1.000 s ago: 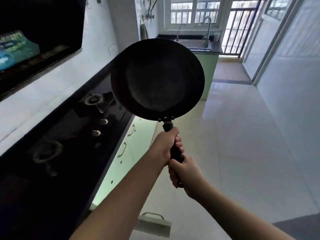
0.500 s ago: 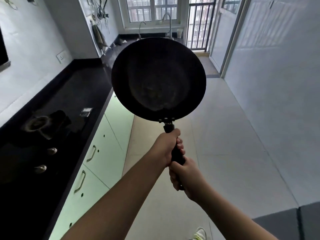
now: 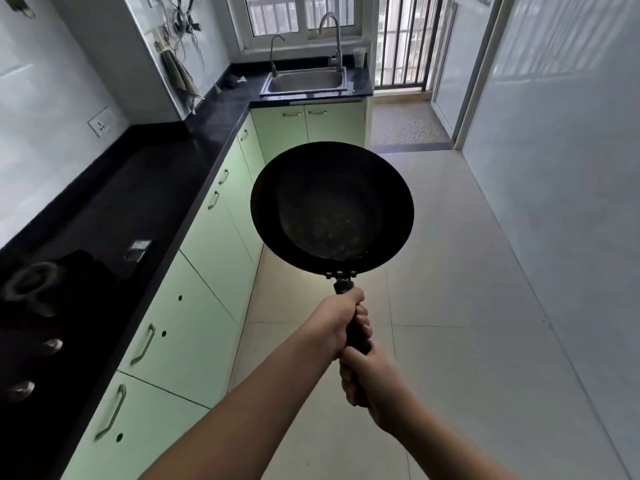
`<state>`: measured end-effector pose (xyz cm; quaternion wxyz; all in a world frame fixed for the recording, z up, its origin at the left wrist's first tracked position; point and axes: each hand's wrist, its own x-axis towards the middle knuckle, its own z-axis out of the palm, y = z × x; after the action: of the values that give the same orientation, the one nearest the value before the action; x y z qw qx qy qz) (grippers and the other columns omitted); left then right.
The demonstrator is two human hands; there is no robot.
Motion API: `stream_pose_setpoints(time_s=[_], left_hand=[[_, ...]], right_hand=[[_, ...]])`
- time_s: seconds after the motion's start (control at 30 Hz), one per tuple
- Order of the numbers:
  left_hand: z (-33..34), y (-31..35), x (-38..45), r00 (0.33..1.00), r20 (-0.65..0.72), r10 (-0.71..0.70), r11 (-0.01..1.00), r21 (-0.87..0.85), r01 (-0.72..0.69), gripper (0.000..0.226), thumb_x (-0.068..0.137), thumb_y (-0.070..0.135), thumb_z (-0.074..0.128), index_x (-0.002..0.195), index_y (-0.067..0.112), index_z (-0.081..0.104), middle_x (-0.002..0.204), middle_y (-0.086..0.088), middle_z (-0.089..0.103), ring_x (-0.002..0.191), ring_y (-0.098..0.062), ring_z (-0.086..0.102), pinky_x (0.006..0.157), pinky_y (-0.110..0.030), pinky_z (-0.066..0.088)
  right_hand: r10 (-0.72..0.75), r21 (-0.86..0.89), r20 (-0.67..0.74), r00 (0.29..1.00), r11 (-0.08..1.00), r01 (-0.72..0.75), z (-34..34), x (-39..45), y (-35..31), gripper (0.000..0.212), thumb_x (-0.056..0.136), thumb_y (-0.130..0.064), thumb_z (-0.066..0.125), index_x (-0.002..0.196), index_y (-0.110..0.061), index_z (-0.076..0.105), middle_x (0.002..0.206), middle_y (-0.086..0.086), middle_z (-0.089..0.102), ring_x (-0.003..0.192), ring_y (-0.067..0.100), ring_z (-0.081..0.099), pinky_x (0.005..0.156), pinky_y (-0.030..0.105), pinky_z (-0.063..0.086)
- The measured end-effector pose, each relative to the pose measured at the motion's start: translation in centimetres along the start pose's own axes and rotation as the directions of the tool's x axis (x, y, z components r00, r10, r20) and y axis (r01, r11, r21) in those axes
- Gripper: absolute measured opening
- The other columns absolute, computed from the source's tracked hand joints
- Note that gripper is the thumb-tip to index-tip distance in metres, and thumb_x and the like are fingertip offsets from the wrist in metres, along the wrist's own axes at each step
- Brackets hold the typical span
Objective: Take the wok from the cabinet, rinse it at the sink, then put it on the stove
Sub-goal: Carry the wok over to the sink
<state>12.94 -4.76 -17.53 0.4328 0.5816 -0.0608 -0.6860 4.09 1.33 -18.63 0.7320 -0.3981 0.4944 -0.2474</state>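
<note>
A black countertop (image 3: pixel 145 188) runs along nine o'clock, the stove (image 3: pixel 38 306) at its near end. The steel sink (image 3: pixel 306 81) sits far off at twelve. Held out over the floor, centre frame, is the dark wok (image 3: pixel 331 207) (its inside facing the camera). The left hand (image 3: pixel 341 323) grips the handle's upper part, fingers curled round; the right hand (image 3: pixel 363 379) grips just below, touching it.

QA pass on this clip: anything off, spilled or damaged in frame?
Nothing spilled or broken. The wok is held level over the floor, left hand and right hand gripping its handle. Only oddity: loose wires hang from the wall left of the sink.
</note>
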Motion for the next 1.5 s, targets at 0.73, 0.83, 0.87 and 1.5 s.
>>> stream_pose_setpoints(time_s=[0.73, 0.83, 0.87, 1.5], left_hand=[[-2.1, 19.6, 16.8, 0.998, 0.058, -0.008, 0.999, -0.053, 0.011, 0.035, 0.092, 0.012, 0.043, 0.059, 0.019, 0.034, 0.040, 0.007, 0.031, 0.030, -0.007, 0.029, 0.036, -0.015, 0.028], [-2.0, 22.3, 18.8, 0.997, 0.071, -0.009, 0.999, -0.032, 0.012, 0.035, 0.092, 0.011, 0.043, 0.059, 0.019, 0.035, 0.041, 0.007, 0.031, 0.030, -0.007, 0.028, 0.036, -0.016, 0.028], [-1.9, 23.0, 19.5, 0.997, 0.079, -0.017, 0.999, -0.030, 0.019, 0.034, 0.092, 0.012, 0.043, 0.059, 0.018, 0.035, 0.041, 0.007, 0.031, 0.030, -0.007, 0.028, 0.036, -0.015, 0.028], [6.7, 44.3, 40.4, 0.998, 0.021, -0.066, 0.995, 0.078, 0.064, 0.035, 0.091, 0.012, 0.046, 0.058, 0.017, 0.035, 0.040, 0.006, 0.033, 0.029, -0.008, 0.031, 0.036, -0.015, 0.031]], right_hand=[[0.006, -0.111, -0.039, 0.999, 0.994, -0.010, 3.9, 22.0, -12.4, 0.017, 0.084, -0.001, 0.047, 0.069, -0.008, 0.043, 0.048, 0.004, 0.042, 0.035, 0.016, 0.034, 0.042, 0.026, 0.024], [-0.009, -0.104, -0.050, 0.999, 0.995, 0.004, 4.3, 24.7, -14.2, 0.018, 0.084, 0.000, 0.046, 0.069, -0.008, 0.043, 0.048, 0.003, 0.043, 0.036, 0.016, 0.035, 0.042, 0.025, 0.025], [-0.008, -0.093, -0.057, 0.998, 0.996, 0.003, 4.4, 25.5, -14.6, 0.018, 0.084, 0.001, 0.046, 0.068, -0.008, 0.043, 0.048, 0.004, 0.043, 0.036, 0.016, 0.034, 0.041, 0.025, 0.025], [0.041, 0.049, -0.053, 0.998, 0.998, -0.038, -1.0, 51.1, -31.0, 0.022, 0.084, 0.002, 0.044, 0.066, -0.011, 0.042, 0.048, 0.003, 0.041, 0.037, 0.016, 0.033, 0.040, 0.023, 0.025]])
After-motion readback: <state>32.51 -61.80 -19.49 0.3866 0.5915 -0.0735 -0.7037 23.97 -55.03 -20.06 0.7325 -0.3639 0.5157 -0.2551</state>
